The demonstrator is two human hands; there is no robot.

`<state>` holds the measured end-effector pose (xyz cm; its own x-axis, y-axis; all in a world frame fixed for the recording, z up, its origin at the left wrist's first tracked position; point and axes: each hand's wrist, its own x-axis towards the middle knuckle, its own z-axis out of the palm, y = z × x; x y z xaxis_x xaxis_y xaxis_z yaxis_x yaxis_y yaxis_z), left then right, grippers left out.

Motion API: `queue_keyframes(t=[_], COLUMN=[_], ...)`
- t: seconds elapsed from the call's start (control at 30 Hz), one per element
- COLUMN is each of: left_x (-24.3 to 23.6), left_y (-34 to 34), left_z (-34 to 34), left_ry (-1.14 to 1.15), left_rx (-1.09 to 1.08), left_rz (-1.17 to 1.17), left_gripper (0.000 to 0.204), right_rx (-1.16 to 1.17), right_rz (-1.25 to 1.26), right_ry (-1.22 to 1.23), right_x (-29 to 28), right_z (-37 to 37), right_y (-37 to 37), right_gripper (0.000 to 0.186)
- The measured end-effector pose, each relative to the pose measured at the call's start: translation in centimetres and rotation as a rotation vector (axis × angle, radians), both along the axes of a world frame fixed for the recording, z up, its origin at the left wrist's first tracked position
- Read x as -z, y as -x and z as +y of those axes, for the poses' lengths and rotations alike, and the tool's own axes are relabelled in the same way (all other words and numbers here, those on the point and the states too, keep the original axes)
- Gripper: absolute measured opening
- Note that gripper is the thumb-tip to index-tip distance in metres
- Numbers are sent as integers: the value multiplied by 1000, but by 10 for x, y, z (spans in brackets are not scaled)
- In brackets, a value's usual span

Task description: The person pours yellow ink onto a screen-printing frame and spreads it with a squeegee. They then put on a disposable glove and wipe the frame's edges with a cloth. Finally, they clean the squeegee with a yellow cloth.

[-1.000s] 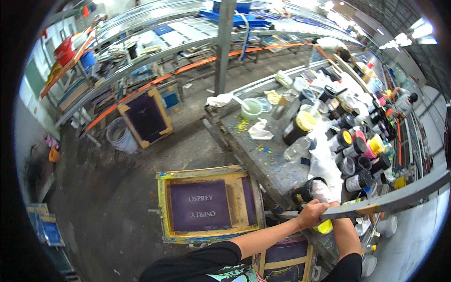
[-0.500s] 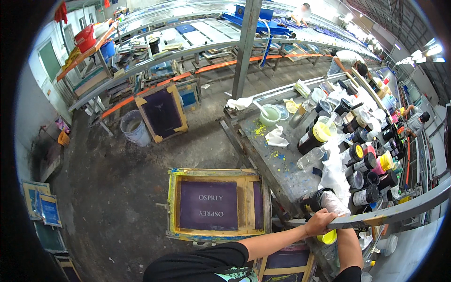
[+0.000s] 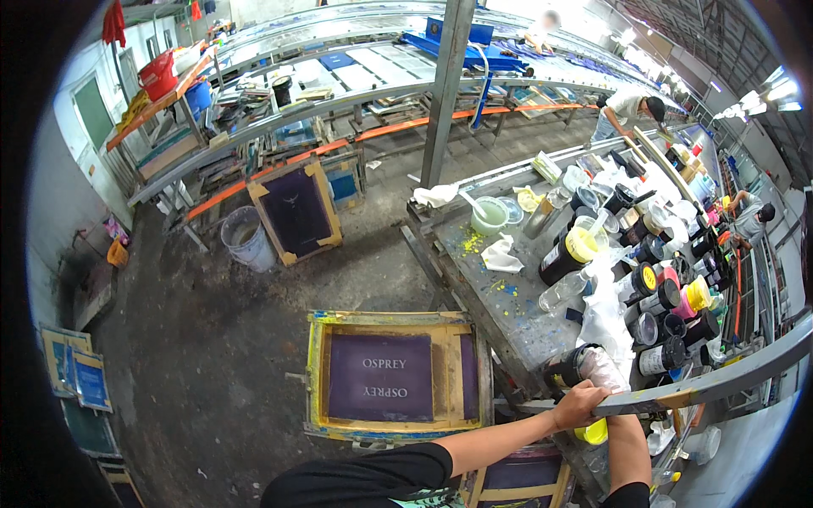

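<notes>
My left hand (image 3: 580, 406) is closed round the grey metal rail (image 3: 720, 385) at the lower right, close beside my right wrist. My right forearm passes under the rail. My right hand (image 3: 603, 372) is covered by whitish, see-through plastic and lies at the mouth of a black tub (image 3: 562, 369); its fingers are hidden. A yellow-topped tub (image 3: 593, 431) shows partly below the rail, between my forearms. Beyond the black tub, crumpled white cloth or paper (image 3: 605, 313) lies on the table, next to a clear bottle (image 3: 563, 292) on its side.
Ink tubs (image 3: 656, 356) crowd the stained table (image 3: 474, 254). A wooden-framed printing screen (image 3: 381, 377) sits left of the table, with another screen (image 3: 296, 212) and a bucket (image 3: 246, 237) farther back. A steel post (image 3: 445, 102) rises beyond the table. Co-workers (image 3: 627, 114) stand at the right.
The view has shifted slightly, so the scene sits a little lower and to the right. A co-worker at the far right has straightened somewhat. My hands keep nearly the same position.
</notes>
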<state>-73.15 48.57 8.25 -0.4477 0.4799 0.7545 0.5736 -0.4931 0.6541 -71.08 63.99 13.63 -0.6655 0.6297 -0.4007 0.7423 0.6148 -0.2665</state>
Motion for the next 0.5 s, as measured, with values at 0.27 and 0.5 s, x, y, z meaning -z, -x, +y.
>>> queue_keyframes(t=[0.27,0.5], left_x=[9,15], left_y=[2,5], left_z=[9,11], left_ry=[-79,2], left_rx=[-99,-80], left_rz=[27,75], left_gripper=[52,48], right_rx=[-25,16], right_rz=[36,78], right_ry=[3,60], right_x=[5,15], right_z=[5,10], right_y=[-10,-9], right_gripper=[39,41])
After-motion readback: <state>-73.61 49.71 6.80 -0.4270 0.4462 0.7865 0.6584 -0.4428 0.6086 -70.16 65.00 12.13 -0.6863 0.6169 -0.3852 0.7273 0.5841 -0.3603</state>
